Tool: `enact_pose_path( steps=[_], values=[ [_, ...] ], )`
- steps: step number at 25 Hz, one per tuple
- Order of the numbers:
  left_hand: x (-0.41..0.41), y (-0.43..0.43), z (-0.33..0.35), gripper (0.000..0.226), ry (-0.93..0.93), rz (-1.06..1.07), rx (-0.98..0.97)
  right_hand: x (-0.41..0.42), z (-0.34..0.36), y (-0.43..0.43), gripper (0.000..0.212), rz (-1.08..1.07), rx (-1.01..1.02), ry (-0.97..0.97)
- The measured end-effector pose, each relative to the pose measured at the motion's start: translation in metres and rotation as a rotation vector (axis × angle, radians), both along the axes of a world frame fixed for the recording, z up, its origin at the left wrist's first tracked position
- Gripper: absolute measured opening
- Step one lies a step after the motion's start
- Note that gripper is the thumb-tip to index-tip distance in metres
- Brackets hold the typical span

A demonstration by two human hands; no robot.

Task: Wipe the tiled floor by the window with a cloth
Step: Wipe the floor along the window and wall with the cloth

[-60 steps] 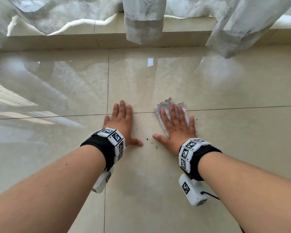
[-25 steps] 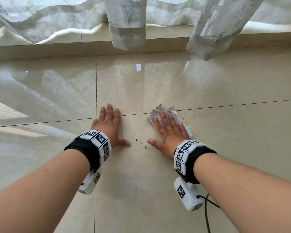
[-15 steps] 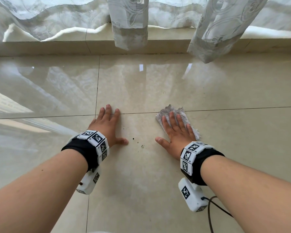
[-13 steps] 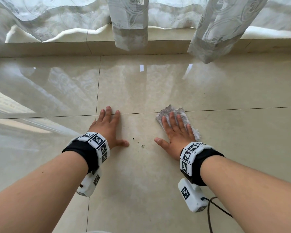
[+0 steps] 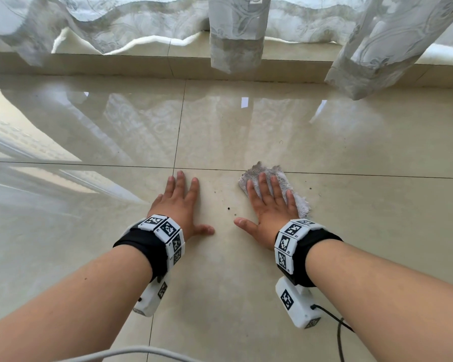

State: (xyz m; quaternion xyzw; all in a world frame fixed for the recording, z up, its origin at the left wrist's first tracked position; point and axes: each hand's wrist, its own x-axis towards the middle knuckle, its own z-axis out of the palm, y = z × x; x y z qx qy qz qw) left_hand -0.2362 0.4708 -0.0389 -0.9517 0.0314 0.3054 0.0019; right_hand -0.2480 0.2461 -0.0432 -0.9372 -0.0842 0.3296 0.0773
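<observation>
Cloth, a small frayed grey-white towelling rag (image 5: 262, 169), lies flat on the glossy beige tiled floor (image 5: 377, 205) in the head view, the only one supplied. It sits under the right hand (image 5: 270, 207), just short of the cross grout line (image 5: 89, 164) and well apart from the raised tiled window ledge (image 5: 115, 65) and the white patterned sheer curtains (image 5: 236, 35).

Hands: the right lies flat with straight, spread fingers, pressing the cloth to the tile and not gripping it. The left hand (image 5: 178, 205) rests flat on bare tile beside it, fingers extended, holding nothing and serving as a brace.

Orientation: the cloth's long axis runs diagonally. Its ragged far end points toward the ledge, slightly left. Its near end shows past the little-finger side of the palm.

Step in hand, as judged: a wiping stroke. Small dark specks (image 5: 228, 208) lie on the tile between the two thumbs, outside the cloth. For good practice:
- Keep the palm weight even.
- Sweep the cloth's broad side across the specks and gather them.
- Overlap each pass, working toward the ledge.
</observation>
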Motion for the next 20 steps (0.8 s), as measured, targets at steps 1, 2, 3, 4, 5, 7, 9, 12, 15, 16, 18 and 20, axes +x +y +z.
enact_pose_path(
  steps=[1, 2, 3, 4, 5, 7, 9, 12, 15, 16, 18, 20],
  values=[
    [0.001, -0.002, 0.0, 0.131, 0.001, -0.008, -0.001, -0.001, 0.0, 0.005, 0.09, 0.027, 0.014, 0.001],
    [0.002, -0.003, 0.0, 0.13, 0.0, -0.017, -0.001, -0.002, 0.0, 0.01, 0.09, 0.052, 0.028, 0.001],
    [0.003, -0.003, 0.0, 0.13, -0.002, -0.026, 0.0, -0.003, 0.0, 0.014, 0.09, 0.074, 0.037, 0.001],
    [0.004, -0.004, 0.0, 0.129, -0.001, -0.035, 0.001, -0.005, -0.001, 0.018, 0.09, 0.093, 0.042, 0.001],
    [0.004, -0.004, 0.001, 0.129, 0.001, -0.047, 0.004, -0.007, -0.001, 0.022, 0.09, 0.11, 0.044, 0.003],
    [0.005, -0.006, 0.0, 0.128, 0.009, -0.073, 0.008, -0.01, -0.001, 0.025, 0.089, 0.135, 0.047, 0.011],
    [0.004, -0.009, -0.001, 0.128, 0.02, -0.083, 0.004, -0.014, -0.001, 0.028, 0.088, 0.162, 0.063, 0.03],
    [0.002, -0.011, -0.002, 0.127, 0.03, -0.098, 0.007, -0.02, -0.001, 0.029, 0.086, 0.193, 0.098, 0.06],
    [0.001, -0.012, 0.0, 0.127, 0.049, -0.112, 0.014, -0.021, -0.002, 0.023, 0.083, 0.192, 0.104, 0.058],
    [0.002, -0.013, 0.002, 0.126, 0.061, -0.109, 0.014, -0.021, -0.003, 0.019, 0.083, 0.171, 0.097, 0.05],
    [0.003, -0.014, 0.005, 0.125, 0.081, -0.099, 0.012, -0.02, -0.002, 0.006, 0.082, 0.096, 0.07, 0.042],
    [0.004, -0.016, 0.007, 0.124, 0.087, -0.088, 0.009, -0.018, -0.001, -0.007, 0.083, 0.023, 0.032, 0.042]
  ],
)
